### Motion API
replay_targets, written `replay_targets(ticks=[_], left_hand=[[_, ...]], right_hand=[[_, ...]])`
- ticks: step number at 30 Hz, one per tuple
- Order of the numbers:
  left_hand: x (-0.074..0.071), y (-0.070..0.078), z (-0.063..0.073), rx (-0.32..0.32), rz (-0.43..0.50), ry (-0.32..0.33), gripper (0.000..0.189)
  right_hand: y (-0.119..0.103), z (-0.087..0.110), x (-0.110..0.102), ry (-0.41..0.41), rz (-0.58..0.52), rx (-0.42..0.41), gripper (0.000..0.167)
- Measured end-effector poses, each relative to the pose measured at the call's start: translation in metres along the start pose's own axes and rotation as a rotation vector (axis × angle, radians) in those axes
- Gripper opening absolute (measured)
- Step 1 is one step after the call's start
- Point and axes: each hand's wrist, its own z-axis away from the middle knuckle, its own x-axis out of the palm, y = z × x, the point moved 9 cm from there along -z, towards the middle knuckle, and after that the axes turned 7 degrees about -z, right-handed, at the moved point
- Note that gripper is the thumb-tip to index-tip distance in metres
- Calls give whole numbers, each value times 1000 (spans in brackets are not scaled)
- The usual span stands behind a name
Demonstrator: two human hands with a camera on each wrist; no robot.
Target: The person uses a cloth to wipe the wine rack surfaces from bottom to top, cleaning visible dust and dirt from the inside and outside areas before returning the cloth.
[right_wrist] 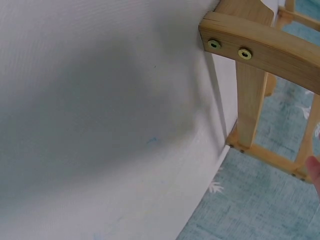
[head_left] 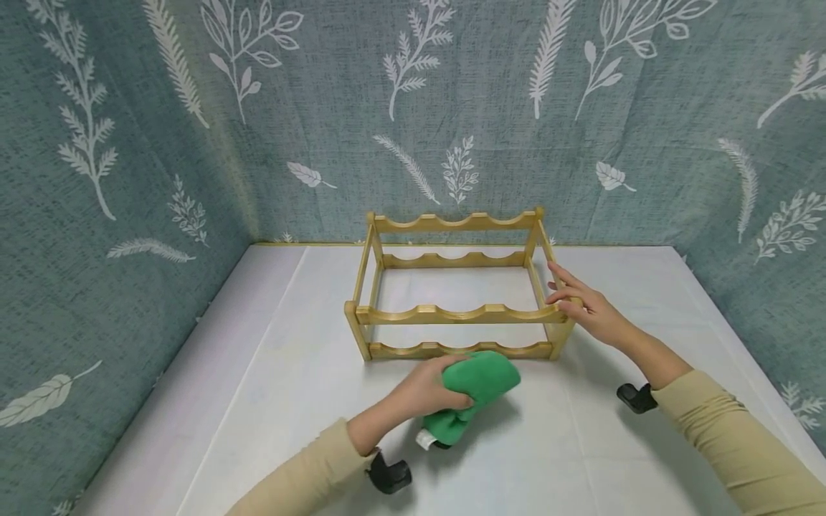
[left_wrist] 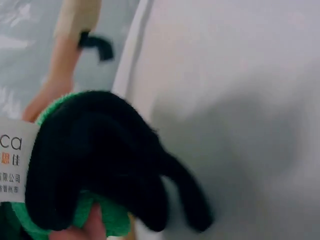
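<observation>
My left hand (head_left: 429,387) grips a soft green fabric thing (head_left: 480,378) just in front of a wooden rack (head_left: 445,314). In the left wrist view the underside of the green thing is black (left_wrist: 100,145), with a loose black strip hanging off it and a white printed label (left_wrist: 15,160) at its edge; its exact kind I cannot tell. My right hand (head_left: 596,312) is at the rack's front right corner, its fingers extended over the top side rail. Only a fingertip (right_wrist: 314,169) of it shows in the right wrist view.
Two tiers of scalloped rails make up the rack, which stands on a white-covered table (head_left: 290,401). Patterned teal cloth (head_left: 490,165) hangs close behind it and along both sides. Black wrist mounts (head_left: 388,473) stick out below the sleeves.
</observation>
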Motion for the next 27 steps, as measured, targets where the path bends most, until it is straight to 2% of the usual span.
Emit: replay_targets(ticks=[2, 5, 8, 10, 14, 18, 22, 27], left_hand=[[23, 14, -19, 3, 10, -27, 64], [50, 32, -44, 9, 3, -25, 62], [64, 47, -60, 23, -38, 8, 59], [67, 51, -66, 14, -62, 32, 57], [63, 43, -71, -33, -50, 64, 54], [48, 28, -67, -34, -15, 89, 54], [32, 12, -56, -26, 22, 98, 54], [6, -12, -35, -46, 41, 111, 56]], right_hand=[[0, 0, 0, 0, 8, -4, 20], [-1, 0, 0, -3, 19, -8, 21], [-1, 0, 1, -8, 14, -15, 21], [-1, 0, 0, -8, 3, -21, 21], [-1, 1, 0, -7, -19, -35, 21], [-1, 1, 0, -10, -22, -29, 20], [1, 0, 0, -12, -15, -12, 21], [3, 0, 0, -13, -12, 0, 21]])
